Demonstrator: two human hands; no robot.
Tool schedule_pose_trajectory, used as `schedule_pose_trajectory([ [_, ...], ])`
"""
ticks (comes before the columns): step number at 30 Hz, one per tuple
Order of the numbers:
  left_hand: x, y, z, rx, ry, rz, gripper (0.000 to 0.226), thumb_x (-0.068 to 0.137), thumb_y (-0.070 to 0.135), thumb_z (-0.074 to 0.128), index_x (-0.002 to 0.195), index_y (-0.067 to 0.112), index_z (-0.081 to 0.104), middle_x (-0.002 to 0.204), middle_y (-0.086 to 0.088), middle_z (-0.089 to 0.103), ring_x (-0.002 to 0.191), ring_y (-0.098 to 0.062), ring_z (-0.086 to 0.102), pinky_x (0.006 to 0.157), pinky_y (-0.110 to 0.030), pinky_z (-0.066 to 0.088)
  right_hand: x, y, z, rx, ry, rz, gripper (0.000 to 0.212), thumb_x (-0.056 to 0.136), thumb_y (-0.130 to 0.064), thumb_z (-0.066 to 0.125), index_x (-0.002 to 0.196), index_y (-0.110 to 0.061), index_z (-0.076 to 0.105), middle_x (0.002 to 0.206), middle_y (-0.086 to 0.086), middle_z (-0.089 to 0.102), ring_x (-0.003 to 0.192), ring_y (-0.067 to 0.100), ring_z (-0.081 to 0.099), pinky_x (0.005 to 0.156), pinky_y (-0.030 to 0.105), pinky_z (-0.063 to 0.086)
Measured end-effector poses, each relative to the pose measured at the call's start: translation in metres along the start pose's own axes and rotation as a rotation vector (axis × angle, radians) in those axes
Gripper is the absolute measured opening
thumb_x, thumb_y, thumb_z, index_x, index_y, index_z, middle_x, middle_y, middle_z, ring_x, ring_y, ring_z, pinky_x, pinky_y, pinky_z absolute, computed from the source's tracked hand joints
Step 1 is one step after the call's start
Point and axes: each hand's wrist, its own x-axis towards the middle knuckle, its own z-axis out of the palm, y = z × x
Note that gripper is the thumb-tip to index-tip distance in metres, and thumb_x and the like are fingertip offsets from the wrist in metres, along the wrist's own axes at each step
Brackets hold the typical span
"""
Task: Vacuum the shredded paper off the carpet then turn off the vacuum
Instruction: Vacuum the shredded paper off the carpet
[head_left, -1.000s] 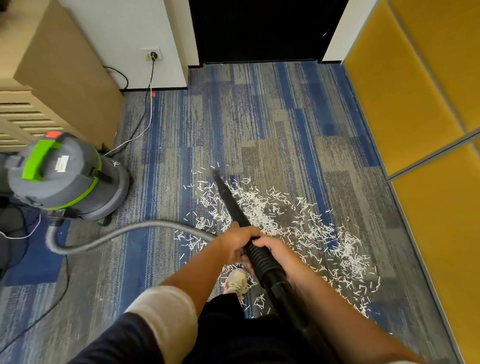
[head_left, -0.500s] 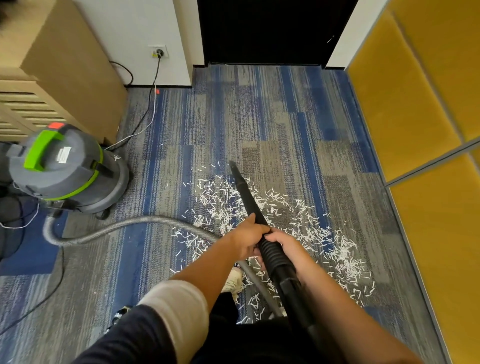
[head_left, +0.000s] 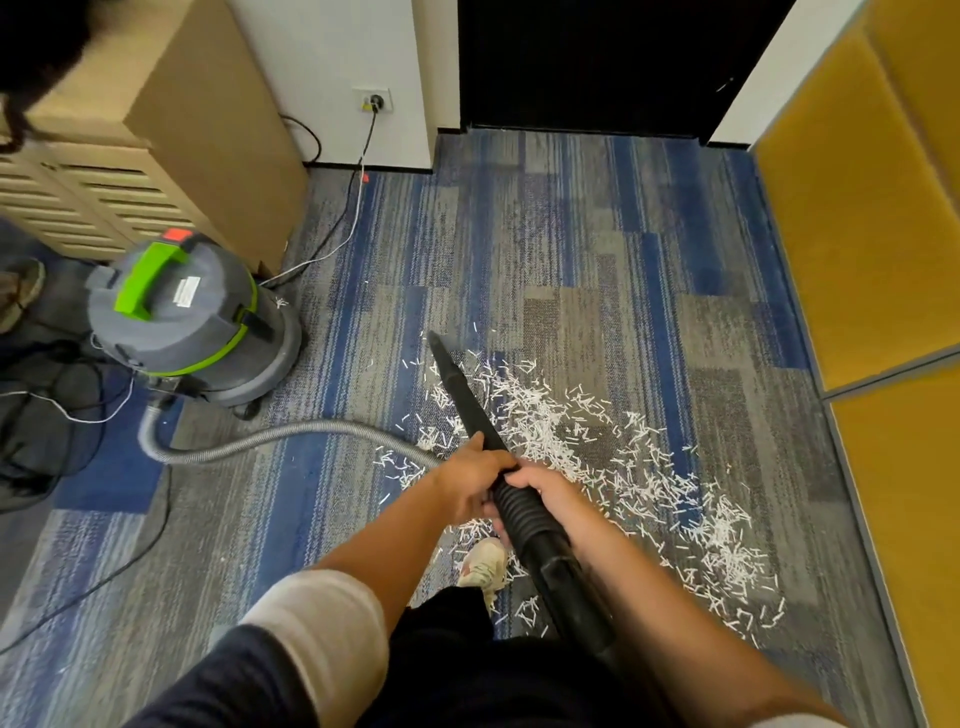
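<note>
Hands, left (head_left: 470, 483) and right (head_left: 545, 491), grip vacuum wand (head_left: 462, 395) | shredded paper (head_left: 597, 457) ahead, rightward

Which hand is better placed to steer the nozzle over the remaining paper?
Probably left: the left hand grips the nozzle furthest forward, nearest its tip; the right hand holds the ribbed cuff behind.

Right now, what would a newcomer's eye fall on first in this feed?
The white shredded paper strewn over the blue-grey carpet, centre to lower right. Next, the black nozzle crossing it, gripped by the left hand and right hand. Then the grey-green vacuum at left.
</note>
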Motion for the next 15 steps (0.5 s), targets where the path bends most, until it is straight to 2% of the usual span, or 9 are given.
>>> schedule_pose_trajectory([
  [3, -0.001, 0.000, 0.001, 0.006, 0.014, -0.006, 0.079, 0.095, 0.005, 0.050, 0.152, 0.024, -0.001, 0.092, -0.013, 0.059, 0.057, -0.017, 0.051, 0.039, -0.023, 0.043, -0.003, -0.001, 0.001, 0.015, -0.019, 0.003, 0.009, 0.092, -0.001, 0.038, 0.095, -0.004, 0.046, 0.070, 0.021, 0.054, 0.040, 0.023, 0.056, 0.037, 0.027, 0.049],
  [5, -0.001, 0.001, 0.005, 0.016, 0.013, -0.004, 0.077, 0.096, 0.005, 0.049, 0.152, 0.024, 0.000, 0.094, -0.012, 0.058, 0.054, -0.015, 0.049, 0.035, -0.021, 0.040, -0.005, -0.002, -0.002, 0.022, -0.018, -0.004, 0.008, 0.092, -0.001, 0.038, 0.095, -0.001, 0.045, 0.070, 0.022, 0.054, 0.040, 0.024, 0.056, 0.036, 0.028, 0.049],
  [9, -0.001, 0.004, 0.014, 0.014, 0.000, -0.007, 0.077, 0.096, 0.006, 0.048, 0.153, 0.024, 0.000, 0.112, -0.013, 0.056, 0.054, -0.014, 0.051, 0.033, -0.019, 0.039, -0.003, -0.003, -0.008, 0.031, -0.013, -0.011, 0.012, 0.090, -0.002, 0.039, 0.101, -0.001, 0.044, 0.068, 0.021, 0.055, 0.042, 0.025, 0.056, 0.039, 0.029, 0.050],
  [12, -0.004, 0.005, 0.011, 0.005, 0.017, -0.006, 0.076, 0.096, 0.006, 0.048, 0.153, 0.023, -0.001, 0.099, -0.009, 0.057, 0.051, -0.014, 0.052, 0.033, -0.019, 0.039, 0.000, -0.001, -0.006, 0.023, -0.001, 0.024, 0.013, 0.090, -0.005, 0.042, 0.101, 0.000, 0.047, 0.069, 0.021, 0.056, 0.042, 0.024, 0.056, 0.039, 0.028, 0.050],
  [15, -0.007, 0.002, 0.000, 0.018, 0.036, -0.013, 0.077, 0.096, 0.005, 0.048, 0.153, 0.021, -0.003, 0.099, -0.013, 0.057, 0.039, -0.012, 0.051, 0.034, -0.020, 0.041, 0.003, 0.004, 0.002, 0.006, -0.013, 0.058, 0.015, 0.089, -0.007, 0.042, 0.101, 0.001, 0.047, 0.068, 0.021, 0.056, 0.041, 0.024, 0.056, 0.038, 0.026, 0.049],
])
